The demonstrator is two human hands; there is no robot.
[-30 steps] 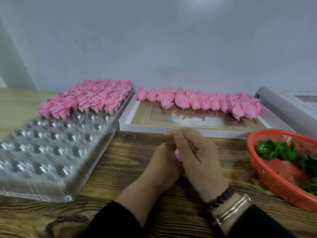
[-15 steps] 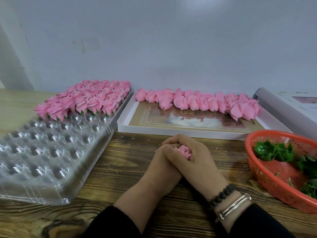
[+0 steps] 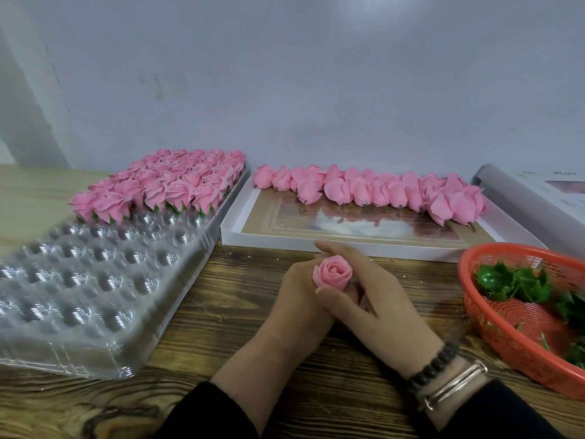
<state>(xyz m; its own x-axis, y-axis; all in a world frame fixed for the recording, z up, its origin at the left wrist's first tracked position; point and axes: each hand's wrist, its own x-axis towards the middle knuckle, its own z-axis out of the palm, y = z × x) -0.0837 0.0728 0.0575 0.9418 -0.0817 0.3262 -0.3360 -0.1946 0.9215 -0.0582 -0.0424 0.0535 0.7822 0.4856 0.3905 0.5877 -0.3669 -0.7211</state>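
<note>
Head view: pink rose bud point(image 3: 332, 275) at table centre, axis upright, bloom tilted toward camera, petals tightly spiralled; left hand point(image 3: 300, 299) and right hand point(image 3: 376, 299) fingers curled around its base; basket point(image 3: 506, 337) at 3 o'clock

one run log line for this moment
left hand: holds pink rose head | right hand: pinches it, bloom up | clear blister tray: far rows filled | orange basket: green calyxes

Print on the white box point(image 3: 525, 201) is illegible.
</note>
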